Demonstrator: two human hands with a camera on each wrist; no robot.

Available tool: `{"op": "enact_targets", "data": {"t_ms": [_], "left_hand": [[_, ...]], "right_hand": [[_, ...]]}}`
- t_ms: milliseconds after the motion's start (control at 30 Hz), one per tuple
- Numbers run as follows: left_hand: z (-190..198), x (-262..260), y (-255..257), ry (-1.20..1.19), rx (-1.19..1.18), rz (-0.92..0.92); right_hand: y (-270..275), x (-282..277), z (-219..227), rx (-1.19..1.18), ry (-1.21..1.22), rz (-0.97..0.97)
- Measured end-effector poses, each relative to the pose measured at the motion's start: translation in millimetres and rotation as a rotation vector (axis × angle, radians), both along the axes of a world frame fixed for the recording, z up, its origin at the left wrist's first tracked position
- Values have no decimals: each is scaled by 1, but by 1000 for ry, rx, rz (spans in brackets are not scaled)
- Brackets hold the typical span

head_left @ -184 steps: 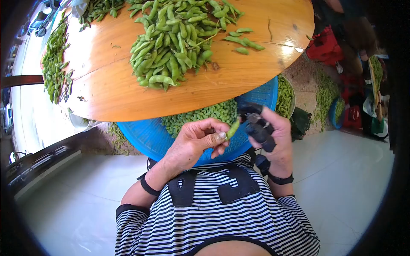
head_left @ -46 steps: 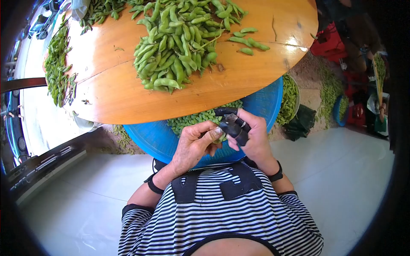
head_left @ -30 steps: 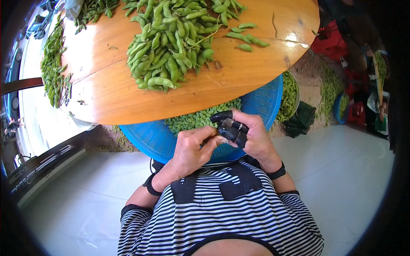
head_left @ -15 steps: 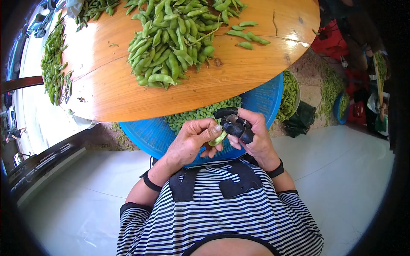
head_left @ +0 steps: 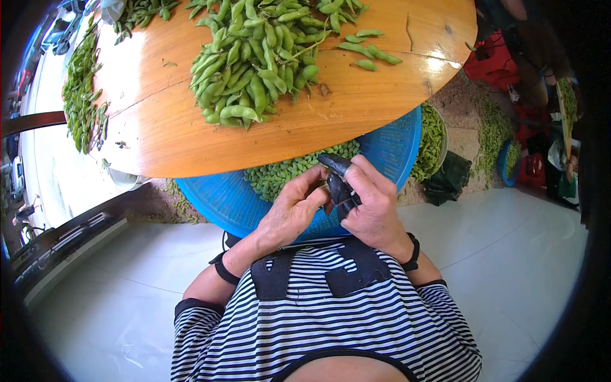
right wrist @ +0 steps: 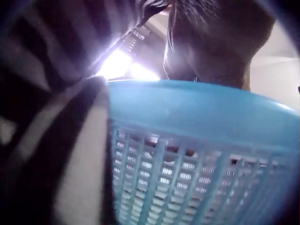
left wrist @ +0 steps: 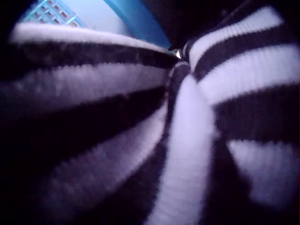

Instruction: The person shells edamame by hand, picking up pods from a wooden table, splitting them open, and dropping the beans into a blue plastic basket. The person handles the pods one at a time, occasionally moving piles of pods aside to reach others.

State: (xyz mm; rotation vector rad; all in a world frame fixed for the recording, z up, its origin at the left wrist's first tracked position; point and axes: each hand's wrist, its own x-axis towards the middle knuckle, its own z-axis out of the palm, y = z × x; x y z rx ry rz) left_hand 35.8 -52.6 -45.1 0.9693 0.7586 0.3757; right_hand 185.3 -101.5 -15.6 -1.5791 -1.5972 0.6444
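Observation:
Over a blue plastic basket (head_left: 210, 202), both hands meet fingertip to fingertip. The left hand (head_left: 289, 213) is bare, its thumb and fingers pinching a green soybean pod that is mostly hidden between the hands. Black covers wrap the thumb and some fingers of the right hand (head_left: 372, 200), which curls in against the same pod. Shelled green beans (head_left: 280, 177) fill part of the basket under the hands. Striped shirt cloth (left wrist: 192, 140) fills most of the left wrist view. The right wrist view shows the basket's slotted side (right wrist: 187, 112); neither wrist view shows a hand.
A wooden table (head_left: 159, 140) overhangs the basket's far side, bearing a big heap of pods (head_left: 254, 70) and several loose pods (head_left: 369, 51). At right stand a bowl of pods (head_left: 431, 146) and a dark green bag (head_left: 449, 181). More pods (head_left: 81, 95) lie at far left.
Half a second ago a pod showed in the left fingers; now the right hand has turned and closed in over it, hiding most of it. The table heap looks the same.

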Motion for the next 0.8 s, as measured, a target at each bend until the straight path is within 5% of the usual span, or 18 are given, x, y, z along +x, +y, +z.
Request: {"op": "enact_targets", "data": {"t_ms": [133,267,433,600,667,800], "left_hand": [[4,1,2,-56,-347,89],[2,0,2,3,-329,25],[23,12,0,-7,-613,273],[5,6,0,-143,-465,106],[4,1,2,-141,-400,32],[7,0,7,-98,-345,-65]], "right_hand": [[1,-1,-11,24,-3,-12],[-1,-2,-10,70,-59,-5],[-3,-5,-13,82,-98,27],[4,9,-11,14,-4,-93],[0,15,-13,-266,348,-221],[-6,18,-15,-296,410,-250]]}}
